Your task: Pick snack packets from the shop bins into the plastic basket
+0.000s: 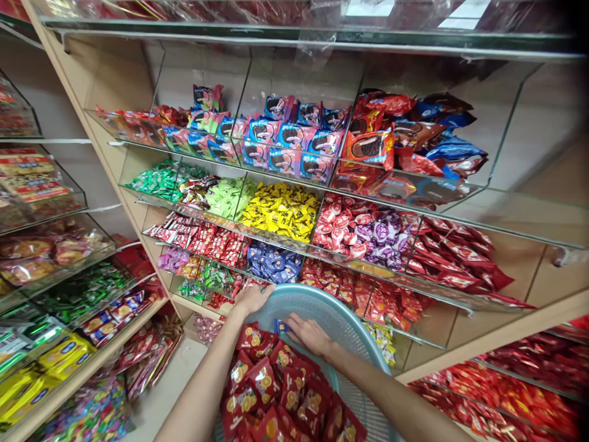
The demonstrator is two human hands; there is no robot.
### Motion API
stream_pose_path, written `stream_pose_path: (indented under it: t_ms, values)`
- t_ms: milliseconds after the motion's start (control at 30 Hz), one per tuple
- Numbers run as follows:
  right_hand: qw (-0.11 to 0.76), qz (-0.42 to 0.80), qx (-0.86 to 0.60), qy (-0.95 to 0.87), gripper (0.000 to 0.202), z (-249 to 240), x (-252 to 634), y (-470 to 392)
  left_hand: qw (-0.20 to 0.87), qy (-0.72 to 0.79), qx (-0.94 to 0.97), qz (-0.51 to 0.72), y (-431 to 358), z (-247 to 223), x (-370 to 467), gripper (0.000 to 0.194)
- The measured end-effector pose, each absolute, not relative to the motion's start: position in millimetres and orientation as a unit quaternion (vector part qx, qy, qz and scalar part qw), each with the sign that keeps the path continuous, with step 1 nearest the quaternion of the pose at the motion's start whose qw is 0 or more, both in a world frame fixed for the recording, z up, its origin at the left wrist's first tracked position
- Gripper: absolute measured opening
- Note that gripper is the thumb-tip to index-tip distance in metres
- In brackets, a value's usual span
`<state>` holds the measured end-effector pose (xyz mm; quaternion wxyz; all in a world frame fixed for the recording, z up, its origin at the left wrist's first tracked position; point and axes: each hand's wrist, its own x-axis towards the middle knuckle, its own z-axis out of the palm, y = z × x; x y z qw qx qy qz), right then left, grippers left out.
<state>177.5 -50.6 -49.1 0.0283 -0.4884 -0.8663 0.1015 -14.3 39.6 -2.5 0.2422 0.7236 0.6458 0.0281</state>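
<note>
A blue-green plastic mesh basket (363,334) stands in front of me, holding many red candy packets (264,383) with orange pictures on them. My left hand (252,299) is closed over the basket's far-left rim. Inside the basket, near its far wall, my right hand (309,334) has its fingertips on a small blue candy packet (280,326). The fingers overlap the packet's right edge, and my thumb is mostly hidden. More blue packets (275,263) lie in a shelf compartment just beyond the rim.
Tiered shelves with clear dividers rise ahead, holding yellow candies (281,212), red-and-purple wrapped candies (363,230) and cookie packs (283,138). Another shelf unit with yellow packs (50,368) stands at left. Red packets (519,393) fill shelves at lower right. A strip of floor (177,380) shows at lower left.
</note>
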Motion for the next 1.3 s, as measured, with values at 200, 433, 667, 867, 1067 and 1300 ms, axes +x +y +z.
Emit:
stream_pose_path:
  t_ms: [200,433,667,867,1067,1300]
  values:
    - [0.010,0.122,-0.504,-0.855,0.031,-53,179,-54,0.239,0.647,0.723,0.026,39,-3,-14,0.086]
    - [-0.001,0.132,-0.532,-0.836,0.041,-56,177,-53,0.235,0.648,0.724,0.033,40,-6,-14,0.082]
    - [0.051,0.128,-0.500,-0.855,0.056,-16,179,-34,0.230,0.652,0.722,0.032,42,-13,-15,0.082]
    - [0.056,0.125,-0.488,-0.862,0.048,-2,166,-14,0.233,0.649,0.723,0.031,42,-13,-15,0.085]
    - [0.005,0.150,-0.571,-0.807,0.020,-24,159,-16,0.229,0.645,0.728,0.039,42,-12,-16,0.085]
    - [0.165,0.091,-0.632,-0.752,0.035,17,143,5,0.229,0.648,0.726,0.035,43,-14,-15,0.085]
